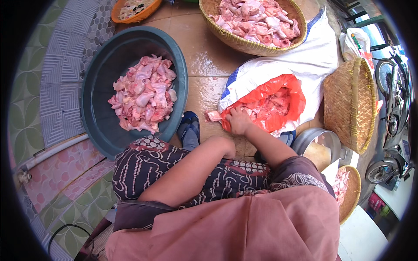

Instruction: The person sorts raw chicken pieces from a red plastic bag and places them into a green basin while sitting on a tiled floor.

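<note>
My right hand (241,120) is at the near-left rim of a red plastic bag (277,83), its fingers curled over the plastic. Pieces of raw meat (271,104) fill the bag, which sits in the mouth of a white woven sack (294,65) with a blue stripe. One loose meat piece (214,116) pokes out just left of my fingers. My left hand (228,148) is bent down past my knee, and its fingers are hidden. To the left stands a large dark green plastic tub (98,98) with a heap of raw chicken pieces (145,94).
A woven bamboo basket (225,37) of chicken pieces stands beyond the sack. An orange basin (145,16) is at the far left. On the right are a tilted bamboo basket (343,101), a metal pot (303,138) and a smaller basket (354,195) with meat. A motorcycle (390,146) is parked farther right.
</note>
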### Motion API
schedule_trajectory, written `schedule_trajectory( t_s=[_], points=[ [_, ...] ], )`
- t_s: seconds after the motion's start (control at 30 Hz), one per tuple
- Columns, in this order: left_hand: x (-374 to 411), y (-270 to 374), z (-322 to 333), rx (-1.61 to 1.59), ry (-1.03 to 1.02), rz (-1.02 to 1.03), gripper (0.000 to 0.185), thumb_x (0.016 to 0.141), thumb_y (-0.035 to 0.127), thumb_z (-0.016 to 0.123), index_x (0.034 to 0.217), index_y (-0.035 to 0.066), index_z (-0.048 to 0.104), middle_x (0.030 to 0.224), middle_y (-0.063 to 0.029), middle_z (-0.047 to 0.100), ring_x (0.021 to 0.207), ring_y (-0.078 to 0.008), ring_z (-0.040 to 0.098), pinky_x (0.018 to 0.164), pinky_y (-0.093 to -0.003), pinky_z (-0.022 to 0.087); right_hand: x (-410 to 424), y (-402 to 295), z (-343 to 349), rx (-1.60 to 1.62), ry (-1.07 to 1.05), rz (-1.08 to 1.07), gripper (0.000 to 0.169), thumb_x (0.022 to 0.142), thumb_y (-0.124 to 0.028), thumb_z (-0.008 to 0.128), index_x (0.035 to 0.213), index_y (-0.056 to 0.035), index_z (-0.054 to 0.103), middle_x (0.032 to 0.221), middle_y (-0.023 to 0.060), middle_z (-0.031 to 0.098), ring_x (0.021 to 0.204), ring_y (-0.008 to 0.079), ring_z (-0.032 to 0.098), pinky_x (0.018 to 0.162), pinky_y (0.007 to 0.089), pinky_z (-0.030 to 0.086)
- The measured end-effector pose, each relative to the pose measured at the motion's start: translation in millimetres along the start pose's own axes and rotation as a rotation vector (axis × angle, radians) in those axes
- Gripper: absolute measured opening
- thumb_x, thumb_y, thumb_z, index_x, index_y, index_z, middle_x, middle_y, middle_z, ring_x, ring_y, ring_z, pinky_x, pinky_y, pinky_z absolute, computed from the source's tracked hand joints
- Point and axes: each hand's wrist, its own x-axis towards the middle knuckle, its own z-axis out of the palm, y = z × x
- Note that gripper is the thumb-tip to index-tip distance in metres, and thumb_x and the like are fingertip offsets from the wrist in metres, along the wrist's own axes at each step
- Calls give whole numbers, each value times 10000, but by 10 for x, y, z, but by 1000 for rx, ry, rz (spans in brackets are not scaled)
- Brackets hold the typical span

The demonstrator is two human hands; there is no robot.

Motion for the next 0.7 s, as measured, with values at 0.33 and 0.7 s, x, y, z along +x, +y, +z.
schedule_trajectory(
  t_s=[0.33,0.7],
  points=[
    [-104,5,-131,3,-12,28,478,656,129,505,1105,-11,585,1117,-209,587,993,-324,595,797,-413,475,149,-339,105,-8,-118,218,409,727,-372,517,975,-87,674,1155,114,521,1159,259,372,921,486,249],
    [-36,12,-105,-40,80,-5,351,601,95,513,912,55,669,958,-145,646,841,-268,637,707,-412,489,164,459,-572,653,-375,-34,237,800,-248,537,842,-45,652,807,136,625,741,278,606,692,325,466]
  ],
)
